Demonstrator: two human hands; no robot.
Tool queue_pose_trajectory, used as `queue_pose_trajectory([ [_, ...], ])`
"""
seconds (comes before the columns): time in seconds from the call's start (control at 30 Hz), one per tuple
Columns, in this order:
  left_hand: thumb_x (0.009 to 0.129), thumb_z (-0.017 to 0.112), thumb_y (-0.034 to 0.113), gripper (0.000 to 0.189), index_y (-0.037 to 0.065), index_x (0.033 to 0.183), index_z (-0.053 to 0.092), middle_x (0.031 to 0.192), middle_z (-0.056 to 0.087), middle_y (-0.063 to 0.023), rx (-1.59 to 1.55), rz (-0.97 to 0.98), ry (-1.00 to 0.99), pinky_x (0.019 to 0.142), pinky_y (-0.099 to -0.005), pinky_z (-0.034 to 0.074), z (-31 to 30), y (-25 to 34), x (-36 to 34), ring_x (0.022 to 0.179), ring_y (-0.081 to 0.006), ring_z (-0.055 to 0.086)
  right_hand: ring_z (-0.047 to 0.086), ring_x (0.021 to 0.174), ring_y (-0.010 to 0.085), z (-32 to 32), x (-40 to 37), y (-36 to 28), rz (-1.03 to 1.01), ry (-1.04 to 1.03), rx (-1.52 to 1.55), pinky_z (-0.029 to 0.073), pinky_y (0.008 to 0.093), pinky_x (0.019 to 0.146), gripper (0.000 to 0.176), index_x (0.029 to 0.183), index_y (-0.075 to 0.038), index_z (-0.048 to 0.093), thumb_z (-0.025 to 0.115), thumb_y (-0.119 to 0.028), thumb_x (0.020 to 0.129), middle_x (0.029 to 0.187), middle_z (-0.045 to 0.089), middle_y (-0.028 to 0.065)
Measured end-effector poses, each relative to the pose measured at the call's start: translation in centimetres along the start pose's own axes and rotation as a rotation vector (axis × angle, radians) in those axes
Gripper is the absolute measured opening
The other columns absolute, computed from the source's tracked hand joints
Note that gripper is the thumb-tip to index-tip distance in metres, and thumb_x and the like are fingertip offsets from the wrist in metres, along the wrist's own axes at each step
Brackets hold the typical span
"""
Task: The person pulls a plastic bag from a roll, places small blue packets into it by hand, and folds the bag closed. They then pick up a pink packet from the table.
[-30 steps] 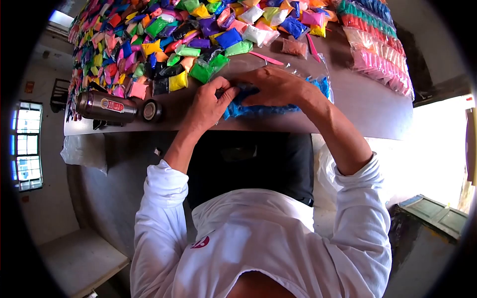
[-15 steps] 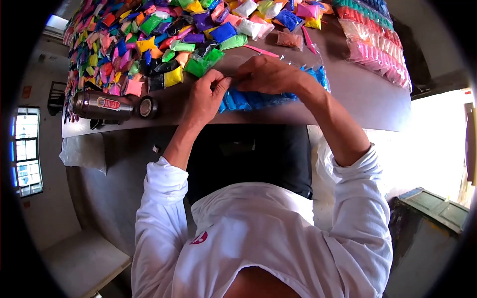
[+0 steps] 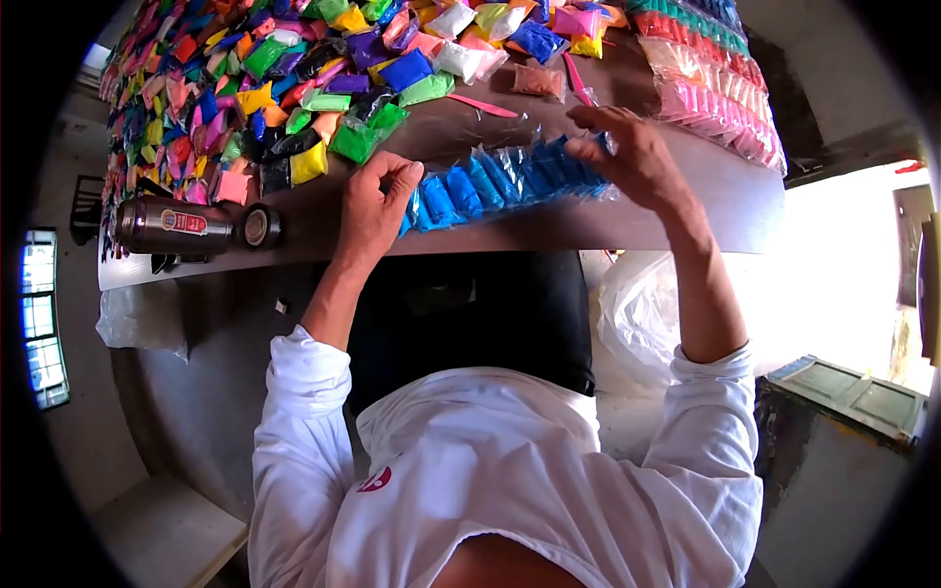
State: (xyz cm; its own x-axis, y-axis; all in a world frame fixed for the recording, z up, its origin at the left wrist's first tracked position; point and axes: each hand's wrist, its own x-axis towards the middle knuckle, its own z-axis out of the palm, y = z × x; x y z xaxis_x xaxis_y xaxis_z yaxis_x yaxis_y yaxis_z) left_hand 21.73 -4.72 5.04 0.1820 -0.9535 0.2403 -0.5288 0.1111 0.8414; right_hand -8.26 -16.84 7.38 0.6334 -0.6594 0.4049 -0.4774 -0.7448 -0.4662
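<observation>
A row of blue packets (image 3: 463, 191) in clear wrap lies along the near part of the table. At its left end my left hand (image 3: 376, 208) is closed, thumb against the fingers, on something I cannot make out. Over the right end is my right hand (image 3: 632, 162), its fingers apart and nothing visible held in them. Beyond the row lie a pink strip (image 3: 482, 106), a second pink strip (image 3: 576, 78) and a salmon packet (image 3: 539, 80). A green packet (image 3: 355, 140) rests beyond my left hand.
Many coloured packets (image 3: 257, 99) cover the table's far left. A metal flask (image 3: 174, 223) and a round lid (image 3: 260, 225) stand near the front left edge. Rows of pink packets (image 3: 720, 116) lie at the far right. A clear plastic bag (image 3: 642, 304) hangs below the table.
My right hand has moved right, away from my left hand, and its fingers have opened. More of the blue row shows. The whole view has shifted slightly.
</observation>
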Motion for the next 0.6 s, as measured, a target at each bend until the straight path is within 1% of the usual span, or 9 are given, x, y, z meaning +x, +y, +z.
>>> queue_pose_trajectory([
  [0.03, 0.091, 0.066, 0.020, 0.022, 0.000, 0.086, 0.062, 0.071, 0.059, -0.0037, 0.013, -0.012, 0.005, 0.064, -0.0267, 0.045, 0.0, 0.0, -0.1, 0.067, -0.0109, 0.053, 0.064, 0.090, 0.0321, 0.7, 0.0, -0.4, -0.050, 0.018, -0.093, 0.051, 0.0398, 0.078, 0.041, 0.110, -0.005, 0.065, 0.066, -0.039, 0.087, 0.097, 0.067, 0.0152],
  [0.07, 0.091, 0.066, 0.021, 0.022, 0.000, 0.086, 0.062, 0.071, 0.059, -0.0037, 0.026, -0.023, 0.012, 0.064, -0.0268, 0.045, 0.0, 0.0, -0.1, 0.067, -0.0108, 0.053, 0.062, 0.086, 0.0315, 1.8, -0.2, -0.1, -0.111, 0.066, -0.079, 0.049, 0.0404, 0.078, 0.029, 0.097, -0.004, 0.067, 0.068, -0.031, 0.085, 0.088, 0.066, 0.0137],
  [0.23, 0.091, 0.066, 0.022, 0.024, -0.001, 0.086, 0.062, 0.071, 0.059, -0.0034, 0.006, -0.031, 0.010, 0.064, -0.0267, 0.045, -0.2, 0.0, -0.4, 0.067, -0.0108, 0.053, 0.062, 0.083, 0.0293, 2.2, -0.2, 0.1, -0.056, -0.034, -0.009, 0.050, 0.0411, 0.076, 0.020, 0.089, -0.004, 0.068, 0.066, -0.023, 0.086, 0.084, 0.066, 0.0111],
  [0.3, 0.091, 0.066, 0.023, 0.024, -0.001, 0.086, 0.062, 0.071, 0.059, -0.0035, -0.002, -0.037, 0.010, 0.064, -0.0267, 0.045, -0.2, 0.0, -0.3, 0.068, -0.0108, 0.053, 0.064, 0.087, 0.0299, 1.6, 0.1, 0.1, 0.053, -0.141, 0.078, 0.051, 0.0401, 0.078, 0.026, 0.095, -0.004, 0.068, 0.067, -0.029, 0.087, 0.089, 0.067, 0.0135],
  [0.33, 0.091, 0.066, 0.022, 0.024, -0.001, 0.086, 0.062, 0.071, 0.059, -0.0035, -0.009, -0.032, 0.010, 0.064, -0.0267, 0.045, -0.2, -0.1, -0.3, 0.068, -0.0108, 0.053, 0.064, 0.087, 0.0299, 1.5, 0.3, -0.2, 0.049, -0.143, 0.077, 0.051, 0.0401, 0.078, 0.026, 0.095, -0.004, 0.068, 0.067, -0.029, 0.087, 0.089, 0.067, 0.0135],
  [0.4, 0.091, 0.066, 0.022, 0.023, -0.001, 0.086, 0.062, 0.071, 0.059, -0.0036, -0.015, -0.030, 0.014, 0.064, -0.0268, 0.045, -0.2, -0.2, -0.4, 0.068, -0.0109, 0.053, 0.064, 0.095, 0.0325, 1.4, 0.6, -0.8, -0.009, -0.051, 0.068, 0.051, 0.0396, 0.083, 0.039, 0.106, -0.004, 0.067, 0.067, -0.038, 0.086, 0.098, 0.067, 0.0168],
  [0.5, 0.091, 0.066, 0.022, 0.023, -0.001, 0.086, 0.062, 0.072, 0.059, -0.0039, -0.034, -0.037, 0.001, 0.065, -0.0269, 0.045, -0.2, -0.1, -0.3, 0.068, -0.0111, 0.053, 0.062, 0.100, 0.0357, 1.7, 1.7, -2.4, -0.057, -0.076, 0.041, 0.050, 0.0407, 0.087, 0.052, 0.114, -0.003, 0.063, 0.068, -0.046, 0.085, 0.106, 0.066, 0.0191],
  [0.57, 0.091, 0.066, 0.021, 0.022, -0.001, 0.086, 0.062, 0.072, 0.059, -0.0039, -0.044, -0.034, -0.025, 0.064, -0.0270, 0.044, -0.3, -0.3, 0.0, 0.068, -0.0111, 0.053, 0.062, 0.099, 0.0365, 2.5, 2.6, -3.4, -0.112, -0.058, 0.052, 0.050, 0.0427, 0.086, 0.055, 0.118, -0.004, 0.061, 0.071, -0.044, 0.082, 0.104, 0.065, 0.0184],
  [0.6, 0.091, 0.066, 0.021, 0.022, -0.001, 0.086, 0.062, 0.072, 0.059, -0.0039, -0.044, -0.032, -0.023, 0.064, -0.0270, 0.044, -0.3, -0.3, 0.1, 0.068, -0.0111, 0.053, 0.062, 0.098, 0.0362, 3.0, 3.0, -3.8, -0.111, -0.131, 0.029, 0.050, 0.0426, 0.085, 0.051, 0.116, -0.004, 0.062, 0.071, -0.040, 0.081, 0.101, 0.065, 0.0182],
])
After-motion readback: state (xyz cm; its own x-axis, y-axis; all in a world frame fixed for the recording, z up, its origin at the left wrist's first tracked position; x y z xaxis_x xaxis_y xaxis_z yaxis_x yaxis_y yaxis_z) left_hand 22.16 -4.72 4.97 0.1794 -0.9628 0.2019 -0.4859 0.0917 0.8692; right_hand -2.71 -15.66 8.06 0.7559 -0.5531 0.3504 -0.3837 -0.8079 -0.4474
